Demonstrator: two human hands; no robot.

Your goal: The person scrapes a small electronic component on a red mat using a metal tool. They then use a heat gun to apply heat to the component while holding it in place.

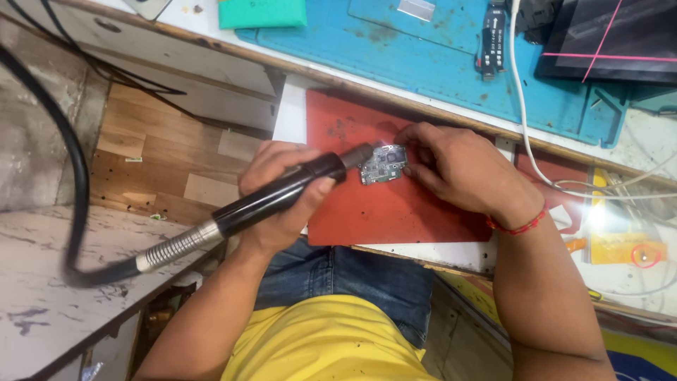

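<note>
My left hand (271, 187) grips a black hot-air tool handle (282, 194) with a metal spring collar and a thick black hose running off to the left. Its nozzle tip points at a small green circuit board (383, 166) lying on a red mat (395, 204). My right hand (458, 169), with a red thread band on the wrist, pinches the right edge of the circuit board and holds it down on the mat.
A blue work mat (437, 63) lies beyond the red one, with a flex strip (491, 39), a white cable (525, 127) and a dark screen (606, 35) at top right. A green pad (261, 13) sits top centre. A yellow item (620, 247) lies at right.
</note>
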